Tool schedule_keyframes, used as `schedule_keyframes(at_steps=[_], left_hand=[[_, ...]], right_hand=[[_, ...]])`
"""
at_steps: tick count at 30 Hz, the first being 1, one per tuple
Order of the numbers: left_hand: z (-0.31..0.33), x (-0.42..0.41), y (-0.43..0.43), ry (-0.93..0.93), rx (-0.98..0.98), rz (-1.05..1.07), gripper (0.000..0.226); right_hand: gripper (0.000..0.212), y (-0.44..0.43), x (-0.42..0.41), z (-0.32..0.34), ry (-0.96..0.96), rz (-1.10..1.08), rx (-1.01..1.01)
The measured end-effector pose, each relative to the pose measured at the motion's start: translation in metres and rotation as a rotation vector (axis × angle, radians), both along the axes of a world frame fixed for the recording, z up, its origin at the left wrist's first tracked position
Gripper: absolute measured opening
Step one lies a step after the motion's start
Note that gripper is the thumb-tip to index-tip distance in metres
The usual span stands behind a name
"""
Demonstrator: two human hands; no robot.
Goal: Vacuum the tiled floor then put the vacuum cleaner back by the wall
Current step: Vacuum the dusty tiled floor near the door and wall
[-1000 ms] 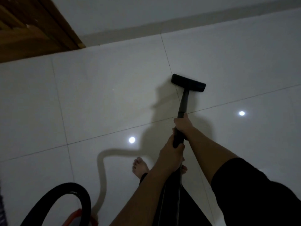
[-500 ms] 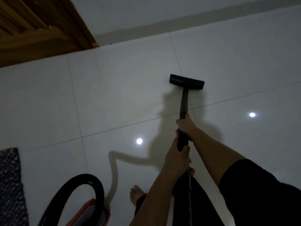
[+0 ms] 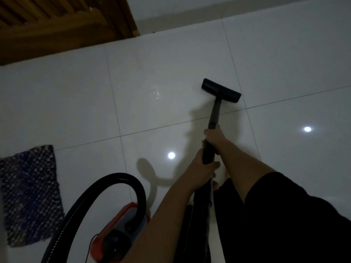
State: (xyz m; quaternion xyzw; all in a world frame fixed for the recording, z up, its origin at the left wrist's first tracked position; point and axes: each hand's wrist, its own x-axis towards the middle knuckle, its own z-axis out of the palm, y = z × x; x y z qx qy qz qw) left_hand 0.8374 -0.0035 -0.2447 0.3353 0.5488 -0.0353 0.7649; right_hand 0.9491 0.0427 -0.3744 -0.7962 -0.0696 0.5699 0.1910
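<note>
While both hands grip the black wand [image 3: 214,118], the right hand [image 3: 215,138] sits ahead of the left hand [image 3: 203,168]; the floor head [image 3: 221,90] rests on the tiled floor [image 3: 171,73]; the red vacuum cleaner [image 3: 121,228] sits behind the wand, beside a patterned mat [image 3: 28,194].

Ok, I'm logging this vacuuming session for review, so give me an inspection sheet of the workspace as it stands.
Surface: glossy white tiled floor, two ceiling-light reflections, dim room.
Job's things: black floor nozzle flat on a tile; wand angled up to the hands; red vacuum body on the floor at lower left.
Clutter: patterned dark mat at left.
Grippers: right hand higher on the wand, left hand below it, both closed on it.
Cables: black hose arcs from the body; thin cord by the body.
Surroundings: wooden slatted door, wall base beyond.
</note>
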Motion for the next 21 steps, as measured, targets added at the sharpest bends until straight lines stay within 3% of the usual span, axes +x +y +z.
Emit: schedule_keyframes(at_steps=[7, 15, 21], left_hand=[[0.026, -0.07, -0.014, 0.063, 0.08, -0.237, 0.063], [0.037, -0.097, -0.02, 0.157, 0.211, -0.418, 0.073], [0.04, -0.088, -0.016, 0.195, 0.127, -0.514, 0.074]], right_hand=[[0.047, -0.031, -0.062, 0.017, 0.098, -0.063, -0.01], [0.062, -0.036, -0.09, 0.026, 0.327, -0.26, 0.067], [0.075, -0.054, -0.08, 0.03, 0.511, -0.294, 0.098]])
